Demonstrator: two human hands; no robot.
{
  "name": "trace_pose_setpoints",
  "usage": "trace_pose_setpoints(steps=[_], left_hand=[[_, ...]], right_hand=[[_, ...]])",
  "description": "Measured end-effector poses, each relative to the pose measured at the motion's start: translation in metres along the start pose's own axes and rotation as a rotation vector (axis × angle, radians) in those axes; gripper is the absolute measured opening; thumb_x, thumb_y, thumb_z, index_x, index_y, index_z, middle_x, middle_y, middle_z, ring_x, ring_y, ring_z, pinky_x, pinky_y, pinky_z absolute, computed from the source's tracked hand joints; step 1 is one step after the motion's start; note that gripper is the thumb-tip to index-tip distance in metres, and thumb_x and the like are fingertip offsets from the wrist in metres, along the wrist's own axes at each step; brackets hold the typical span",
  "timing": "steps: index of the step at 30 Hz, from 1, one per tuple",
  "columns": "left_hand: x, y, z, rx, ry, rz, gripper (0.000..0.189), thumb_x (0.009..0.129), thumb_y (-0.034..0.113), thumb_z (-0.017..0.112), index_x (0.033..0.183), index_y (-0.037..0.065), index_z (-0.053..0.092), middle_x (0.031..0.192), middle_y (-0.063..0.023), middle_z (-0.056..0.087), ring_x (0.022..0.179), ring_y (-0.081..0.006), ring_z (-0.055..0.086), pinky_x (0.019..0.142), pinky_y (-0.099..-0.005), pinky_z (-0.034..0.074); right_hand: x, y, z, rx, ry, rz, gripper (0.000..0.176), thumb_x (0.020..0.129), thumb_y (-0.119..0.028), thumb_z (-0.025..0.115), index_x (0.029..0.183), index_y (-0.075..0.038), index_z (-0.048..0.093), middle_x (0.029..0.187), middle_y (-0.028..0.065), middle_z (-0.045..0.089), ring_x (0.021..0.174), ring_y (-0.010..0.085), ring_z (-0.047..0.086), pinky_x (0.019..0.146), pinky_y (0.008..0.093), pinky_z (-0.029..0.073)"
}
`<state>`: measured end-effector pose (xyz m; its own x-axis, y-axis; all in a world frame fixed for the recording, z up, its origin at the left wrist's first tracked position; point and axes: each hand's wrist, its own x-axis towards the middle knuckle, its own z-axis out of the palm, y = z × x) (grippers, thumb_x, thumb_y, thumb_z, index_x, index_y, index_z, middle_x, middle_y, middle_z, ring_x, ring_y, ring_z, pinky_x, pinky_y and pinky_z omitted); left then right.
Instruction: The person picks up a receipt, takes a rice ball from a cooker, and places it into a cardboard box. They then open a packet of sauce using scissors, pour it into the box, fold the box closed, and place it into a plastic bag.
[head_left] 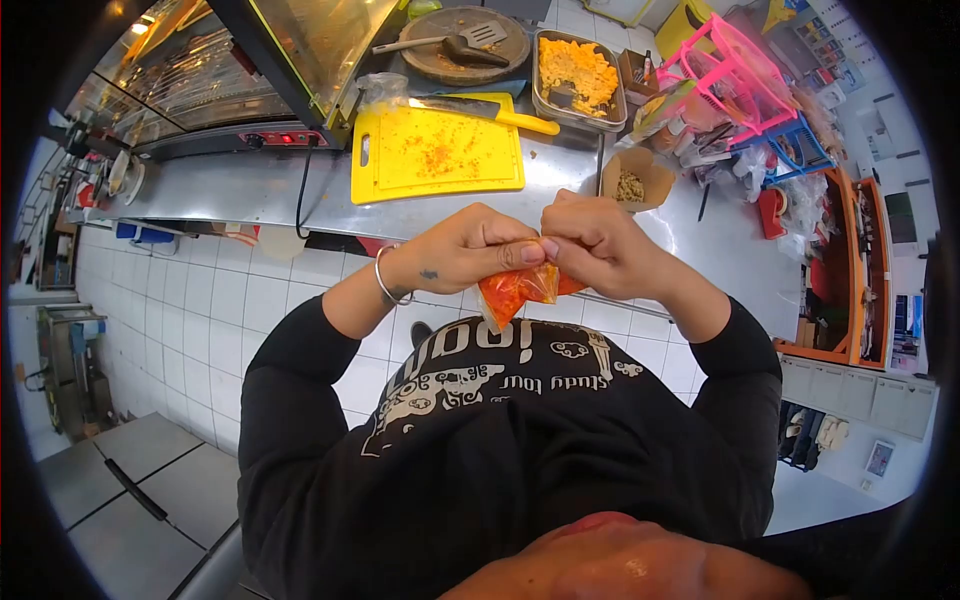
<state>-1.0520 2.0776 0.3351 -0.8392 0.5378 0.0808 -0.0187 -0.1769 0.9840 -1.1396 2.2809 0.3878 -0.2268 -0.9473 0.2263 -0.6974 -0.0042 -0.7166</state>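
Observation:
My left hand and my right hand meet in front of my chest. Between them they pinch the top of a small clear plastic bag with orange-red sauce inside. The bag hangs below my thumbs, over the edge of the counter. Both hands have their fingers curled and closed on the plastic. Beyond them on the counter lies a yellow cutting board with orange crumbs on it. A knife with a yellow handle rests along its far edge.
A metal tray of chopped orange food stands behind the board. A round wooden block carries a spatula. To the right are an open paper box, a pink basket and a red tape dispenser. A glass heated cabinet stands left.

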Motion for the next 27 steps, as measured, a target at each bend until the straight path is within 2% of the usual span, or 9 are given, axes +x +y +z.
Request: trace_pose_setpoints(steps=[4,7,10,13,14,17,18,24,27], left_hand=[[0.002,-0.011,0.007,-0.079,0.098,0.092,0.038,0.101,0.031,0.056,0.097,-0.006,0.067,0.080,0.0036,0.062,0.075,-0.0028,0.046,0.067,-0.0217,0.043],[0.003,-0.014,0.009,-0.093,0.138,0.083,0.035,0.100,0.030,0.058,0.094,-0.004,0.066,0.078,-0.0014,0.064,0.074,-0.0057,0.051,0.069,-0.0236,0.045],[0.004,-0.007,-0.015,0.552,0.083,0.008,0.028,0.098,0.027,0.061,0.092,0.000,0.063,0.078,-0.0098,0.065,0.074,-0.0156,0.059,0.073,-0.0281,0.048],[0.009,-0.010,-0.029,0.643,0.161,0.122,0.024,0.094,0.027,0.063,0.092,0.003,0.059,0.081,-0.0136,0.064,0.073,-0.0282,0.061,0.073,-0.0327,0.049],[0.010,0.001,-0.032,0.646,0.143,-0.023,0.020,0.091,0.024,0.066,0.097,0.005,0.060,0.085,-0.0094,0.062,0.088,-0.0228,0.060,0.084,-0.0381,0.046],[0.011,0.003,-0.024,1.269,0.280,0.123,0.013,0.088,0.015,0.063,0.097,0.005,0.060,0.086,-0.0115,0.062,0.092,-0.0279,0.060,0.086,-0.0430,0.045],[0.014,0.001,-0.022,1.274,0.303,0.148,0.011,0.088,0.013,0.061,0.096,0.005,0.060,0.086,-0.0125,0.061,0.092,-0.0295,0.059,0.085,-0.0433,0.045],[0.032,-0.032,-0.015,1.094,0.536,0.245,0.010,0.091,0.009,0.050,0.089,0.002,0.056,0.083,-0.0164,0.057,0.087,-0.0344,0.056,0.079,-0.0426,0.044],[0.028,-0.038,-0.017,0.920,0.521,0.193,0.019,0.097,0.015,0.046,0.087,0.001,0.055,0.081,-0.0159,0.055,0.080,-0.0317,0.056,0.074,-0.0389,0.045]], right_hand=[[0.001,0.002,0.006,-0.084,0.101,-0.082,0.019,0.088,-0.011,0.059,0.075,-0.004,0.047,0.065,0.0109,0.045,0.063,0.0303,0.047,0.064,0.0385,0.037],[0.001,0.007,0.009,-0.198,0.108,-0.104,0.020,0.088,-0.009,0.059,0.074,-0.004,0.046,0.064,0.0100,0.040,0.060,0.0287,0.043,0.065,0.0362,0.036],[0.001,0.017,0.008,-0.191,0.001,-0.018,0.018,0.089,-0.009,0.059,0.076,-0.004,0.048,0.064,0.0101,0.042,0.061,0.0293,0.046,0.066,0.0361,0.037],[0.006,0.029,0.003,-0.084,-0.138,0.127,0.014,0.089,-0.009,0.060,0.080,-0.002,0.051,0.067,0.0119,0.049,0.065,0.0316,0.051,0.065,0.0388,0.041],[0.008,0.031,0.003,-0.051,-0.170,0.191,0.013,0.089,-0.009,0.060,0.082,-0.002,0.052,0.068,0.0129,0.052,0.066,0.0327,0.054,0.065,0.0401,0.042],[0.016,0.032,-0.001,-0.129,-0.226,0.351,0.009,0.088,-0.009,0.057,0.093,-0.002,0.060,0.082,0.0181,0.062,0.080,0.0364,0.062,0.072,0.0445,0.048],[0.019,0.032,-0.003,-0.188,-0.237,0.398,0.014,0.088,-0.009,0.056,0.098,-0.003,0.063,0.088,0.0202,0.066,0.087,0.0377,0.065,0.076,0.0460,0.051],[0.022,0.053,0.016,-0.459,-0.008,0.332,0.019,0.090,-0.015,0.051,0.095,-0.001,0.063,0.087,0.0228,0.065,0.083,0.0386,0.064,0.074,0.0463,0.049],[0.021,0.053,0.020,-0.185,0.015,0.368,0.026,0.092,-0.021,0.050,0.094,0.001,0.063,0.086,0.0241,0.064,0.081,0.0395,0.062,0.072,0.0455,0.048]])
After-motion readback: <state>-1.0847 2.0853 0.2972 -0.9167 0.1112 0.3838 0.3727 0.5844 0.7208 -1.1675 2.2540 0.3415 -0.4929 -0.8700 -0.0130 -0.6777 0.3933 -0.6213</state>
